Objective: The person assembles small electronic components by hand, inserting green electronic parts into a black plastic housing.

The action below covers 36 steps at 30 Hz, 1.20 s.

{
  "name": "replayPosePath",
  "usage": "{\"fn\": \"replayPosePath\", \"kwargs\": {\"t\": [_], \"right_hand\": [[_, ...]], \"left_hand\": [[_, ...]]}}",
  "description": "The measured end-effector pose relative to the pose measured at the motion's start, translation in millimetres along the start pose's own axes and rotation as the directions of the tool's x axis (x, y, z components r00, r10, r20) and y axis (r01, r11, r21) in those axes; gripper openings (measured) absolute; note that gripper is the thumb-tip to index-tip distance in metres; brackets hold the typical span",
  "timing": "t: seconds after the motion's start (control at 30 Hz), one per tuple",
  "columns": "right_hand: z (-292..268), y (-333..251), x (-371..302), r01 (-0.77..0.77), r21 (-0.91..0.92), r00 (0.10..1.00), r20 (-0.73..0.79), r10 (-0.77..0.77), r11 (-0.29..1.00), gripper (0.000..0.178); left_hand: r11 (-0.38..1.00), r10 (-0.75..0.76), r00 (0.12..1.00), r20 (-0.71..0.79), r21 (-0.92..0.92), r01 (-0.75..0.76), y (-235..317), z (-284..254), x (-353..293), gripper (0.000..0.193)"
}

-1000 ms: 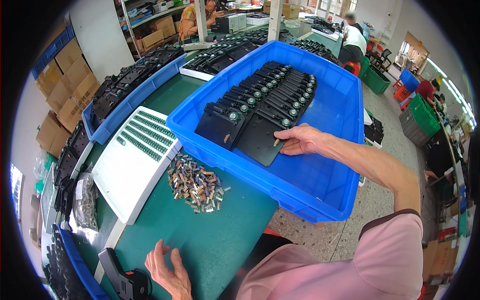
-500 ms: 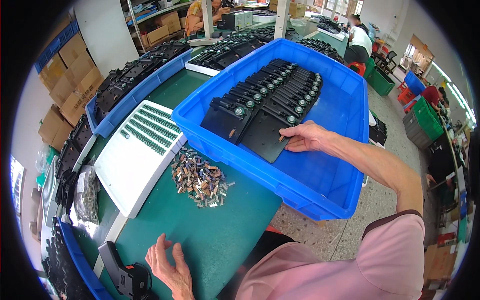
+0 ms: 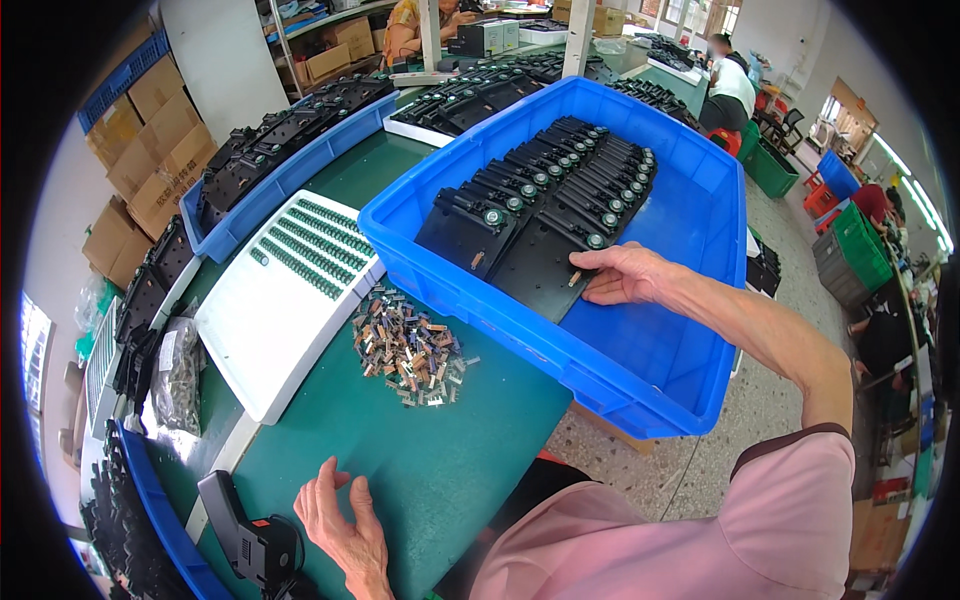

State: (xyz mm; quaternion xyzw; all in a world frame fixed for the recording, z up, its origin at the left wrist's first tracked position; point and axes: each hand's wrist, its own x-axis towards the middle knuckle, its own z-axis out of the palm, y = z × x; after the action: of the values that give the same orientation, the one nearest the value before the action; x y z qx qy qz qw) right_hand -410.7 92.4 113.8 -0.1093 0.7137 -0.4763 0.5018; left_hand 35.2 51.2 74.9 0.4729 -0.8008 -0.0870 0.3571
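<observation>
Green tbl: L hand half-open, empty; R hand pinching edge of blk plate.

A brown cardboard box at the left bears dark printed characters.

Blue tub, black plates — white tray striped with green parts, green worktop — pink shirt trimmed brown, speckled grey floor.

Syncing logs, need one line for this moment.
right hand: holds black plate in blue bin | left hand: open, empty, over green table
</observation>
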Motion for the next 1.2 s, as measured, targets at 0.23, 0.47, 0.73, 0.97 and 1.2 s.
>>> {"fn": "replayPosePath", "kwargs": {"t": [0.23, 0.47, 0.73, 0.97, 1.2], "right_hand": [[3.4, -0.9, -0.9, -0.035, 0.026, 0.999, 0.008, 0.034, 0.999, 0.028], [-1.4, 7.1, 9.0, 0.07, 0.023, 0.997, -0.022, -0.07, 0.997, 0.031], [-2.4, -3.9, 8.2, 0.133, -0.048, 0.982, -0.13, -0.138, 0.99, 0.027], [-10.5, 2.0, 21.3, 0.107, -0.063, 0.987, -0.112, -0.113, 0.992, 0.028], [-6.2, 0.0, 9.3, 0.1, -0.08, 0.988, -0.107, -0.108, 0.992, 0.027]], "left_hand": [[1.0, 0.009, 1.0, -0.002, -0.006, -0.009, 1.0, -0.2, -0.2, 0.034], [1.0, 0.006, 1.0, 0.013, 0.003, -0.006, 1.5, -0.5, -0.1, 0.035], [1.0, 0.029, 0.999, 0.019, 0.0, -0.029, 0.7, 1.2, 0.7, 0.035], [1.0, 0.025, 0.999, 0.025, 0.012, -0.025, 0.1, -0.5, -1.3, 0.032], [0.999, 0.035, 0.999, 0.013, 0.003, -0.035, -2.1, 1.5, -3.8, 0.032]]}}
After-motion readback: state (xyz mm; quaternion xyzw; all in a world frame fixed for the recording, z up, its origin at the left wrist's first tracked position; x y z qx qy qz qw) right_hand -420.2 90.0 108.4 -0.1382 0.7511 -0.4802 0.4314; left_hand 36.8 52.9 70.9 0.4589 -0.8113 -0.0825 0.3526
